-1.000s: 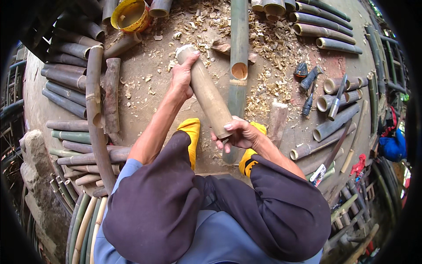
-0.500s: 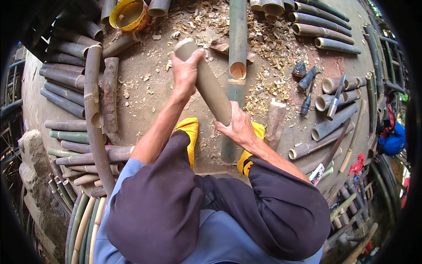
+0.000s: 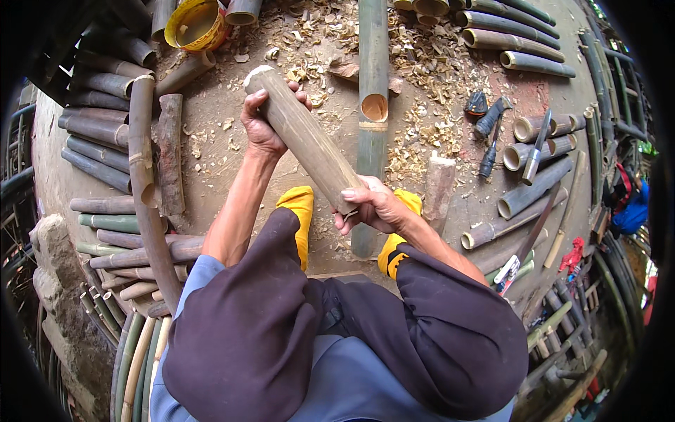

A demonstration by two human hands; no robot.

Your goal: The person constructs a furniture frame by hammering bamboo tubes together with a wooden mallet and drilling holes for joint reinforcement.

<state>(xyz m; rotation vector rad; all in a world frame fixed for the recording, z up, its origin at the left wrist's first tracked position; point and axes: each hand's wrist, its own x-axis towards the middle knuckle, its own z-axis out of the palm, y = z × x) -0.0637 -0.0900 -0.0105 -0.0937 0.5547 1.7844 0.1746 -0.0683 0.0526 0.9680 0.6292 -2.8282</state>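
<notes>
A seated person holds a bamboo length [image 3: 306, 137] slanted above the floor [image 3: 225, 119]: left hand [image 3: 264, 126] clenched on its far end, right hand [image 3: 373, 207] gripping the near end. A slackened grip could drop it onto the yellow shoes [image 3: 301, 211].

Left hand [image 3: 261, 126] reaches far forward, arm straight — right hand [image 3: 373, 207] near the knees, fingers curled.

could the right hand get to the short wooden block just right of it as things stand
Probably yes: the right hand is close to the wooden block with bare ground between, but it grips the bamboo piece and would have to let go first.
</notes>
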